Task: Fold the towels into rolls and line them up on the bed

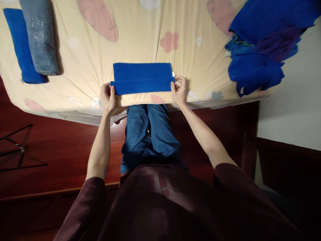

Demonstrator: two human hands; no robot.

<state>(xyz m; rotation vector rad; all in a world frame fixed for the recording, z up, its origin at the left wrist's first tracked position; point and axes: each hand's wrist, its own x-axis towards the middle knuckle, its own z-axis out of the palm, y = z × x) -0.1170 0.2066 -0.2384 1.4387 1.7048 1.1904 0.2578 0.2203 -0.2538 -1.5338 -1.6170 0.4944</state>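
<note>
A blue towel [141, 71] lies flat near the front edge of the bed, its near part folded over in a band along the long side. My left hand [108, 95] pinches the left end of that folded band between thumb and fingers. At the opposite end, my right hand [179, 89] grips the band's right corner, thumb on top. A small white tag sticks out of the towel's right side, close to my right fingers. The band looks level between both hands.
On the far left of the patterned bed sheet [135, 30] lie a grey rolled towel [41, 36] and a blue folded towel [23, 50]. A heap of blue and purple cloths [260, 50] sits at the right, near a white wall. A black metal stand [21, 147] is on the floor at left.
</note>
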